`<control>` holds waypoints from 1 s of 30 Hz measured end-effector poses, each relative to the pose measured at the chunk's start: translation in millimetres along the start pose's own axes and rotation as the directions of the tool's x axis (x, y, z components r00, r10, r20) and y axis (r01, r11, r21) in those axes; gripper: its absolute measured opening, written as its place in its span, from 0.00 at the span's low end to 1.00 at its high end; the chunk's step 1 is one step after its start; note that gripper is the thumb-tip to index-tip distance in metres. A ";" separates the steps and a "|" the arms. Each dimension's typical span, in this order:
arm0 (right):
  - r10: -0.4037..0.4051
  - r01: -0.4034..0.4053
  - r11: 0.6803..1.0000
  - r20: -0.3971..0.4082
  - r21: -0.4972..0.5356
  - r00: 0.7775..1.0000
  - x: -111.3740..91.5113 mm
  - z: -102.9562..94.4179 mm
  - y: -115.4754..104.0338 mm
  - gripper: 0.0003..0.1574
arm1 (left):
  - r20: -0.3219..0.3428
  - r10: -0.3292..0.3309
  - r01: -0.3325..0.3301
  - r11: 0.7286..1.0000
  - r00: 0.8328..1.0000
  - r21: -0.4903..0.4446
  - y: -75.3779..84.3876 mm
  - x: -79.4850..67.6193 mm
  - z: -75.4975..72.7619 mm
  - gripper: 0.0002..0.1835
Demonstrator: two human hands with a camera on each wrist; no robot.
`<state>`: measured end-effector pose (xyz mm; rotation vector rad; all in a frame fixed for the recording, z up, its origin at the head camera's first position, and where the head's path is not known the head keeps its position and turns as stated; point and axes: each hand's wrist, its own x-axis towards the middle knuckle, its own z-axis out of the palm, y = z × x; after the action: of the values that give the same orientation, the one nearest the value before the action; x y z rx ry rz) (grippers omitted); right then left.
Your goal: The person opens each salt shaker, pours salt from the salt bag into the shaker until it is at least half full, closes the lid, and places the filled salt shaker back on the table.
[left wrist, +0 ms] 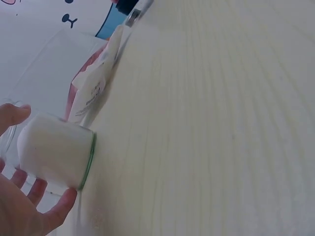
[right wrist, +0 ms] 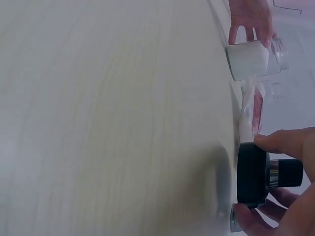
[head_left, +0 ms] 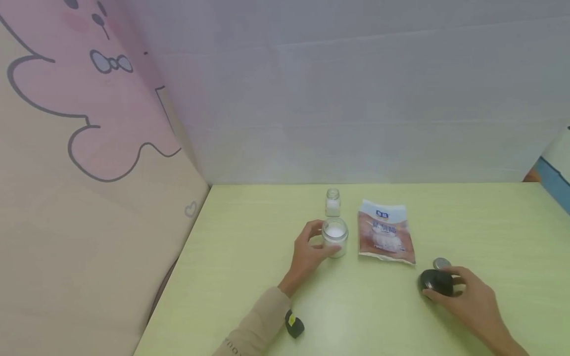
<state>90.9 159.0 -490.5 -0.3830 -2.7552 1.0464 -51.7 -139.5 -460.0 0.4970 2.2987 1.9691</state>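
My left hand (head_left: pixel 307 252) grips an open glass jar (head_left: pixel 335 237) part filled with white powder, which stands on the table. The thumb and fingers are curled round its side, and the left wrist view shows the powder (left wrist: pixel 54 150) through the glass. At the right, my right hand (head_left: pixel 476 299) holds a round black lid (head_left: pixel 429 282) by its edge. This lid has a black knob (right wrist: pixel 289 173) with a silver band at its base. Close beside it lies a small silver cap (head_left: pixel 441 263), partly covered by the fingers in the wrist view.
A smaller open glass jar (head_left: pixel 332 203) with white contents stands just behind the gripped one. Between the hands lies a brown and white packet (head_left: pixel 385 235). A small black object with a yellow mark (head_left: pixel 294 325) sits near the left sleeve. Cloth walls (head_left: pixel 356 109) border the table.
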 end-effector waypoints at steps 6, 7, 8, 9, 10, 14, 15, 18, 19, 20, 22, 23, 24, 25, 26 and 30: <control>-0.020 0.019 1.000 0.032 0.019 0.999 3.1 -3.5 -14.9 0.43 | 0.013 0.041 -0.041 0.998 0.999 0.038 -18.7 6.0 -0.7 0.31; -0.027 0.026 0.999 0.033 0.023 0.999 3.8 -3.7 -17.2 0.43 | 0.013 0.044 -0.045 0.998 0.999 0.043 -23.2 7.4 -0.7 0.31; -0.037 0.036 0.999 0.030 0.025 0.999 4.4 -3.8 -19.8 0.42 | 0.014 0.046 -0.046 0.998 0.999 0.046 -27.8 8.7 -0.6 0.31; -0.053 0.052 0.998 0.018 0.028 0.998 5.4 -3.8 -22.6 0.41 | 0.014 0.045 -0.045 0.998 0.999 0.049 -32.5 10.2 -0.7 0.31; -0.070 0.070 0.997 0.007 0.030 0.998 6.3 -3.8 -25.3 0.40 | 0.016 0.043 -0.044 0.998 0.999 0.053 -37.2 11.6 -0.8 0.32; -0.162 0.165 0.984 -0.054 0.060 0.985 12.7 -5.2 -35.9 0.36 | 0.026 0.040 -0.041 0.998 0.999 0.046 -43.1 14.0 -1.7 0.32; -0.183 0.187 0.980 -0.064 0.066 0.981 14.9 -6.2 -38.6 0.36 | 0.030 0.042 -0.044 0.998 0.999 0.041 -42.8 14.3 -1.8 0.32; -0.229 0.234 0.969 -0.065 0.080 0.971 21.3 -10.5 -46.9 0.35 | 0.044 0.039 -0.041 0.998 0.998 0.044 -27.6 11.7 -3.6 0.32; -0.239 0.243 0.966 -0.058 0.087 0.969 23.5 -11.6 -50.0 0.35 | 0.047 0.037 -0.039 0.998 0.998 0.045 -26.8 11.9 -3.9 0.32; -0.251 0.255 0.962 -0.053 0.094 0.967 25.5 -12.6 -53.4 0.35 | 0.049 0.035 -0.037 0.998 0.998 0.046 -26.1 12.0 -4.1 0.32; -0.293 0.298 0.948 -0.058 0.109 0.954 29.5 -12.6 -60.4 0.35 | 0.053 0.031 -0.034 0.998 0.998 0.053 -26.6 12.7 -4.8 0.32; -0.319 0.324 0.938 -0.063 0.122 0.946 31.9 -12.1 -64.3 0.35 | 0.055 0.033 -0.036 0.998 0.998 0.057 -30.9 13.8 -4.9 0.32; -0.349 0.356 0.925 -0.074 0.134 0.934 34.1 -11.0 -68.3 0.35 | 0.055 0.036 -0.040 0.998 0.998 0.058 -36.1 15.0 -4.6 0.32; -0.381 0.389 0.909 -0.084 0.147 0.921 36.6 -9.7 -72.0 0.35 | 0.055 0.041 -0.044 0.997 0.998 0.058 -41.3 16.1 -4.4 0.32; -0.414 0.425 0.892 -0.097 0.154 0.905 39.1 -8.6 -75.8 0.35 | 0.056 0.046 -0.050 0.997 0.997 0.057 -41.6 15.9 -4.5 0.33; -0.495 0.508 0.842 -0.115 0.183 0.861 51.6 -4.8 -89.8 0.34 | 0.053 0.055 -0.057 0.997 0.997 0.045 -42.7 15.1 -4.0 0.33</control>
<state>26.9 112.6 -423.4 0.3216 -2.4409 1.1269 -75.3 -144.2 -498.5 0.6156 2.3288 1.9066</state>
